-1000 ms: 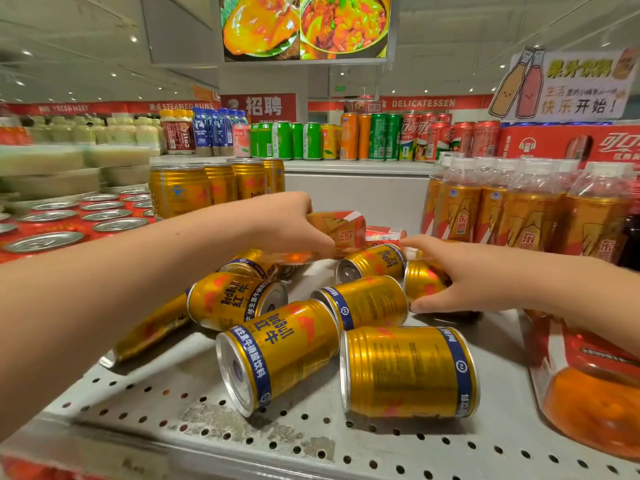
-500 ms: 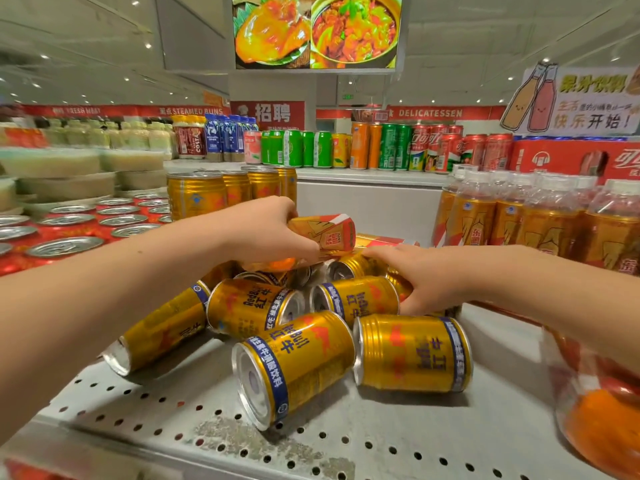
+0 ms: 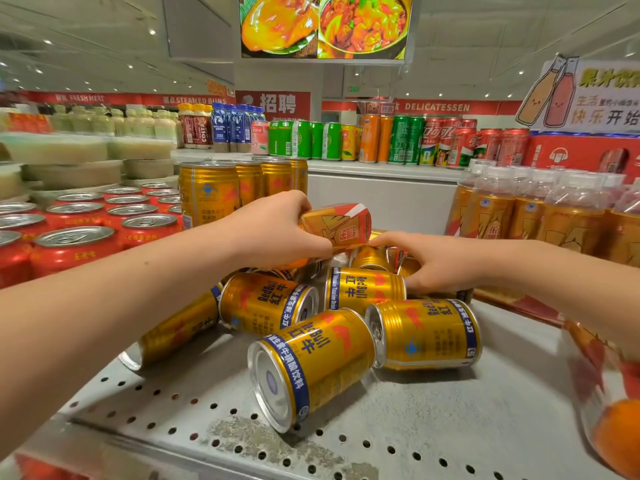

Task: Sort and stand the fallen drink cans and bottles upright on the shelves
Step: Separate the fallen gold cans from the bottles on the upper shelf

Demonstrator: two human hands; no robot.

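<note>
Head view, left hand (image 3: pixel 273 230) gripping bottle (image 3: pixel 341 225), right hand (image 3: pixel 440 261) grip unclear, fallen cans (image 3: pixel 311 358) mid-shelf, shelf (image 3: pixel 450 427) front bare.

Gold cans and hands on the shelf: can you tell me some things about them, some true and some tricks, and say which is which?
1. The left hand grips an orange bottle. True.
2. Every gold can stands upright. False: the fallen gold cans lie on their sides on the shelf.
3. The red cans on the left stand upright. True.
4. The right hand holds a green can. False: the right hand reaches over fallen gold cans; the green cans stand far behind.
</note>
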